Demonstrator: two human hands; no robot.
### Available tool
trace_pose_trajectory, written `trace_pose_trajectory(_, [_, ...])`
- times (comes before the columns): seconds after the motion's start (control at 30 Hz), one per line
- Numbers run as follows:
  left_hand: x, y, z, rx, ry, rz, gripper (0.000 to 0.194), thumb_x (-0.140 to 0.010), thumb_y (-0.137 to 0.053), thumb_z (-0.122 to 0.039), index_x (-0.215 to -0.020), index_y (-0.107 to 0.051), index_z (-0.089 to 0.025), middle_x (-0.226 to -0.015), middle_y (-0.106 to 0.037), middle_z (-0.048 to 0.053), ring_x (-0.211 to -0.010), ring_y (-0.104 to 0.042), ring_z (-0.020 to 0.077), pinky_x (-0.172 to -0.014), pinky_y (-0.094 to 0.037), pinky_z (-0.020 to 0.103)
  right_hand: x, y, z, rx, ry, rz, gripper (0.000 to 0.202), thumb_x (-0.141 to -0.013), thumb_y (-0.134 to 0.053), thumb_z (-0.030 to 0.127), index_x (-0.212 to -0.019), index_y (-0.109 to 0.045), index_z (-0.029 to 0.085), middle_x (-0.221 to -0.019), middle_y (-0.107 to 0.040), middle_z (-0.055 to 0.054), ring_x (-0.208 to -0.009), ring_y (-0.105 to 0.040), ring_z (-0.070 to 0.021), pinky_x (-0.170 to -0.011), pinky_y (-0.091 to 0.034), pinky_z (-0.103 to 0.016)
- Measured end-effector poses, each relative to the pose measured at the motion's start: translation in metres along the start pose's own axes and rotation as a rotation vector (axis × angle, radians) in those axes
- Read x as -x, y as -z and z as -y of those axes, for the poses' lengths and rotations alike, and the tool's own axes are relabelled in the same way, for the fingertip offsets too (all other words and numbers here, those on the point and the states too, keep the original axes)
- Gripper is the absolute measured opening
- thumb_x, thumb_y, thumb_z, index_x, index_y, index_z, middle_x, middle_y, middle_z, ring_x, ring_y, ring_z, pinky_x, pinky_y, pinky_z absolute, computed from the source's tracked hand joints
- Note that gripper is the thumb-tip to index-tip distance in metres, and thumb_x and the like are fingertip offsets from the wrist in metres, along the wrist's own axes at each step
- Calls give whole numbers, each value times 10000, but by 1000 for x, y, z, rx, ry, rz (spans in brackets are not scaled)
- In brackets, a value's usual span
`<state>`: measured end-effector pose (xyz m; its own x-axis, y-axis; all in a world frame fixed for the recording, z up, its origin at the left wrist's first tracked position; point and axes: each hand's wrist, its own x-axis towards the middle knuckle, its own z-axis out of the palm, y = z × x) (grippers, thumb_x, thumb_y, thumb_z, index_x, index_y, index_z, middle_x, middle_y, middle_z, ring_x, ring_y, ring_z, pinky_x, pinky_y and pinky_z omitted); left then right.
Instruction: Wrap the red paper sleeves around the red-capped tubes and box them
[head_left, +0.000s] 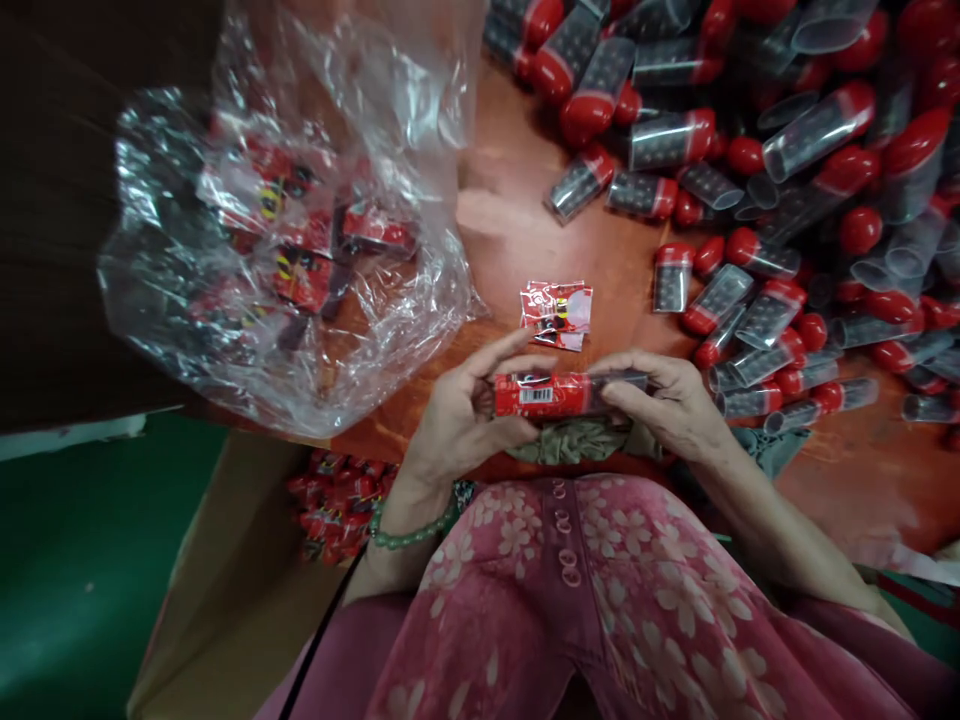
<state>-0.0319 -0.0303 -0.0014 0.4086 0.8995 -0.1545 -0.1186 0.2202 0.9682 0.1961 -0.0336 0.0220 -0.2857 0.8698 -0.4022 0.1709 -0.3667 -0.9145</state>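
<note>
Head view: an orange-brown tabletop spreads beyond the grip, glossy where light hits it. To the right of the grip and beyond it, a loose heap of clear plastic tubes with red rounded ends and dark dotted bodies covers the surface, its nearest pieces just beside the right hand. Nearer the body than the grip is a pink floral apron. Left of the grip lies a crumpled clear plastic bag, its edge near the left hand; red printed packets show through it. Below and left of the grip, an open brown cardboard box holds many small red printed pieces. Grey-green cloth bunches just below the grip. Both hands are closed on a slim red-and-dark cylinder, left fingers around its red barcoded end, right fingers pinching its dark end. Just beyond it lie overlapping flat red printed film pieces. Green beads circle the left wrist.
</note>
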Motion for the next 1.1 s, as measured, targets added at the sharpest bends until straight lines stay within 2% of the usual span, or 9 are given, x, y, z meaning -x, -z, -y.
trace_pose_trajectory(0.1, [1,-8,11,252,-31,-98,816,-656,-818,-591,-1341,-570,-224,-1352,-623,197,-1060,-711,272,-854,-600,370,-5,-8,-8,-189,-31,-63,371,-828,-694,532,-958,-708,185,-686,-659,19,-490,-519,-76,-469,-421,-195])
trace_pose_trajectory(0.23, [-7,-30,20,269,44,-191,582,-661,-792,-631,-1062,-689,-222,-1060,-750,108,-920,-727,223,-788,-612,364,-15,-24,-12,-342,7,-97,422,-834,-670,585,-985,-676,191,-704,-651,22,-494,-528,-75,-505,-451,-214])
trace_pose_trajectory(0.33, [-15,-37,19,280,78,-259,446,-746,-725,-623,-901,-704,-206,-932,-763,72,-872,-727,212,-763,-612,372,-17,-32,-11,-345,63,-40,422,-876,-631,566,-1075,-649,195,-754,-653,12,-571,-576,-93,-570,-488,-229])
trace_pose_trajectory(0.43, [-21,-36,16,370,96,-324,404,-761,-735,-570,-845,-720,-175,-945,-773,92,-891,-738,235,-770,-614,378,-13,-31,-11,-297,79,67,408,-937,-569,515,-1150,-618,170,-789,-669,-19,-694,-633,-125,-665,-525,-253])
trace_pose_trajectory(0.53, [-24,-34,16,458,120,-370,375,-697,-805,-524,-822,-742,-176,-907,-784,81,-898,-747,244,-833,-610,389,-7,-25,-12,-216,72,111,349,-982,-517,443,-1155,-609,154,-837,-687,-40,-717,-645,-125,-686,-528,-253])
trace_pose_trajectory(0.63, [-25,-37,18,484,127,-397,352,-649,-847,-482,-821,-759,-188,-848,-787,58,-888,-751,244,-893,-598,411,-5,-22,-13,-53,142,47,306,-1003,-486,384,-1189,-594,167,-797,-669,-18,-703,-647,-125,-692,-527,-256])
trace_pose_trajectory(0.77, [-27,-36,17,383,103,-397,360,-656,-841,-487,-828,-764,-180,-866,-788,68,-892,-749,244,-939,-584,422,-7,-25,-14,187,341,-104,244,-997,-483,295,-1185,-582,176,-793,-661,-13,-700,-650,-130,-717,-524,-266])
trace_pose_trajectory(0.97, [-35,-29,6,388,40,-350,466,-591,-869,-522,-867,-730,-173,-941,-781,93,-850,-751,244,-834,-615,396,-11,-30,-16,55,294,-55,209,-1013,-461,284,-1139,-577,164,-713,-650,15,-645,-651,-118,-657,-527,-234])
trace_pose_trajectory(1.1, [-40,-35,1,481,41,-376,308,-678,-836,-435,-823,-745,-179,-854,-774,59,-849,-750,234,-877,-601,407,-12,-32,-22,272,454,-154,220,-1014,-465,295,-1176,-566,184,-868,-703,-42,-754,-684,-147,-708,-551,-260])
